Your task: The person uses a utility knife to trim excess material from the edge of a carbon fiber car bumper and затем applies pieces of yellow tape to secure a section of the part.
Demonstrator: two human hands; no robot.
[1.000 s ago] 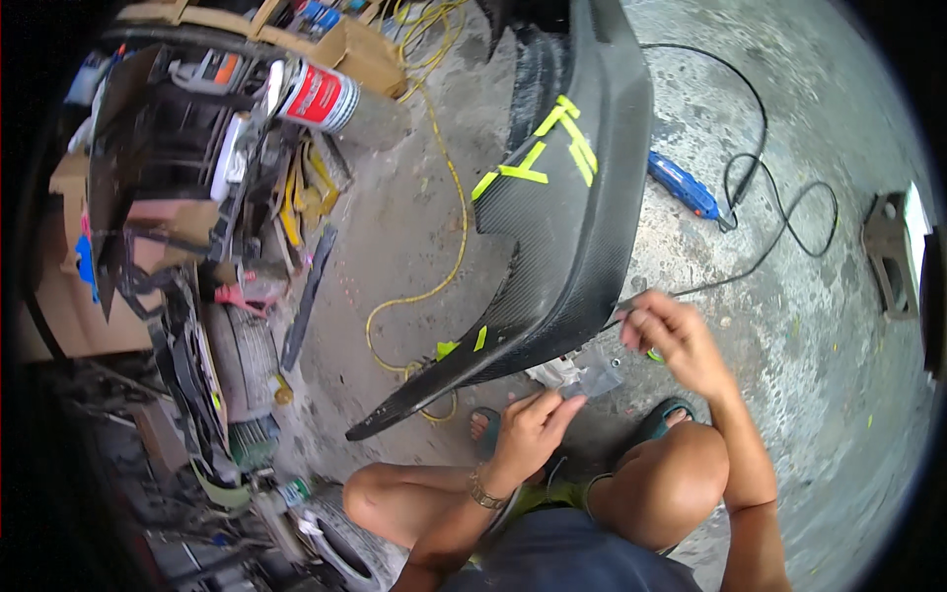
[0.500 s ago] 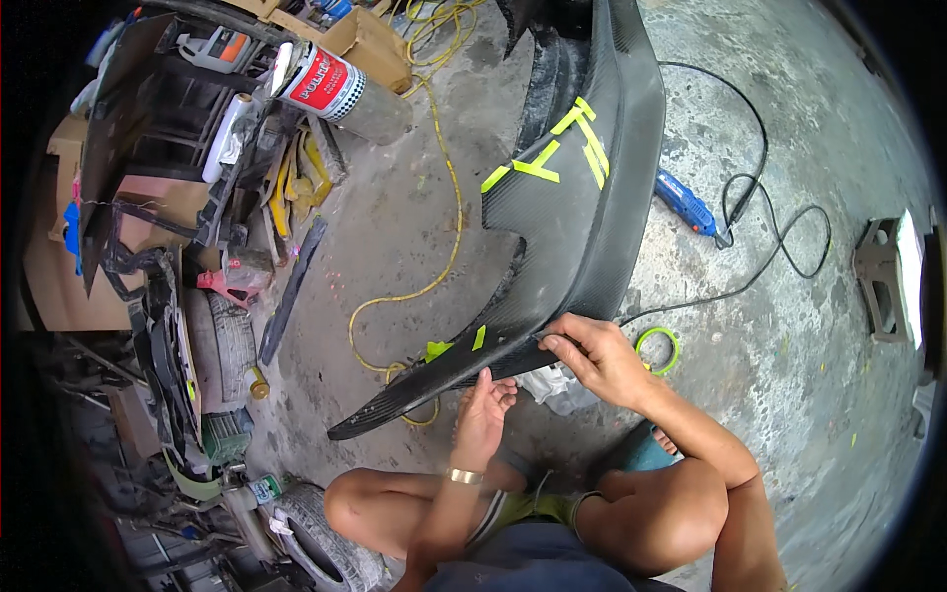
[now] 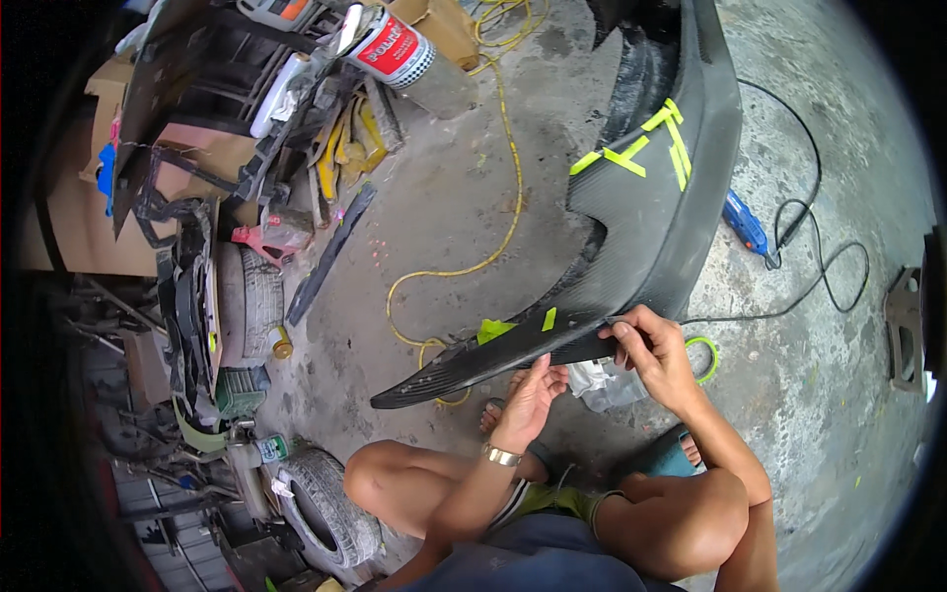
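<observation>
A black carbon-fibre car body part [image 3: 646,232], marked with yellow-green tape strips [image 3: 623,158], lies across the floor before me. My right hand [image 3: 651,350] is at its lower edge, thumb and fingers closed on something I cannot make out. Below the same edge, a little to the left, my left hand [image 3: 533,395] is turned palm up, fingers apart and slightly curled, fingertips at the underside. A crumpled clear plastic bag [image 3: 602,385] lies behind my hands, beside a green tape roll [image 3: 706,360].
A blue corded rotary tool [image 3: 745,222] lies right of the part. A yellow cord [image 3: 508,143] winds over the floor [image 3: 444,197]. Cans [image 3: 390,54], cardboard, tyres [image 3: 326,513] and scrap parts crowd the left side. A grey step stool [image 3: 905,326] stands far right.
My left hand has let go of the clear bag and moved to the part's edge. My right hand has moved onto the edge too. The whole view has shifted.
</observation>
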